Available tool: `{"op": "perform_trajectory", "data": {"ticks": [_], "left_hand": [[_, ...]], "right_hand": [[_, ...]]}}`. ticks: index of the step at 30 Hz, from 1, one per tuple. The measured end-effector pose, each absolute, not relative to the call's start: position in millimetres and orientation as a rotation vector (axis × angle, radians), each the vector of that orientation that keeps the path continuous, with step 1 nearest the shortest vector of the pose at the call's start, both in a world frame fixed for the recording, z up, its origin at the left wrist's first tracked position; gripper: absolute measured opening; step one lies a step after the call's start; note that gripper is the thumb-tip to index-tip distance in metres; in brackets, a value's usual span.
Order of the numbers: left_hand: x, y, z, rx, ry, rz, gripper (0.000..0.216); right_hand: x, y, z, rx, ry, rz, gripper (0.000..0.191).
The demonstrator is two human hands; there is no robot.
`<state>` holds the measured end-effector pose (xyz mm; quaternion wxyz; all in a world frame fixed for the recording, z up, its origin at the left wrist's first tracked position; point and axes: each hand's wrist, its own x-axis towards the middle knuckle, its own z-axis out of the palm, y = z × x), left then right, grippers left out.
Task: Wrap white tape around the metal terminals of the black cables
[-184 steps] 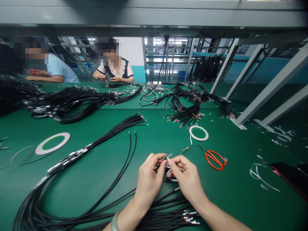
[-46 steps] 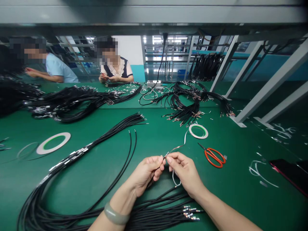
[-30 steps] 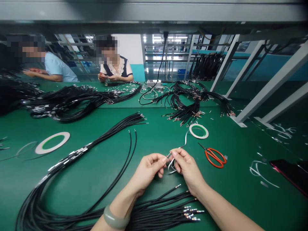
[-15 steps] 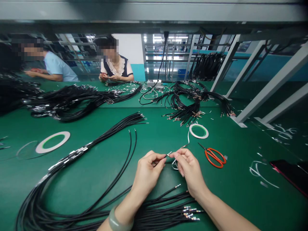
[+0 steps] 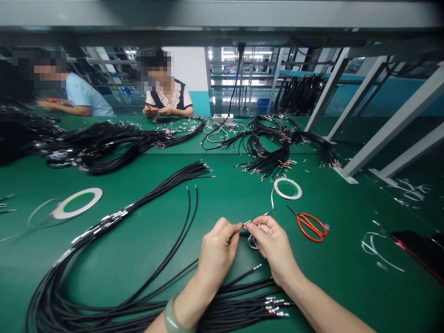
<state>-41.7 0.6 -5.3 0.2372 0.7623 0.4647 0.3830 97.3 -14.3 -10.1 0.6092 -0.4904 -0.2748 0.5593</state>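
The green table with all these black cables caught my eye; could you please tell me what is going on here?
A person's left hand pinches a black cable near its end, and the right hand, holding a white strip, meets it there. The strip runs back to a tape roll lying on the table. Orange-handled scissors lie to the right, and a cable bundle curves across the left side.

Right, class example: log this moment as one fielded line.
left hand: pinching black cable | right hand: holding white strip near cable's tip | orange-handled scissors: on green table, right of both hands
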Motion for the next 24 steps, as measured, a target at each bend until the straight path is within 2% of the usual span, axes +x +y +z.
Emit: {"op": "perform_trajectory", "data": {"ticks": [17,24], "left_hand": [[-42.6,-1.2,-13.6,2.387,1.345,0.965,0.019],[-40.4,-1.2,-11.5,2.218,1.324,1.018,0.017]], "right_hand": [[98.5,-13.7,-12.7,-1.206,-0.682,1.278,0.031],[98.9,-13.1,-18.2,-1.188,-0.717,1.258,0.034]]}}
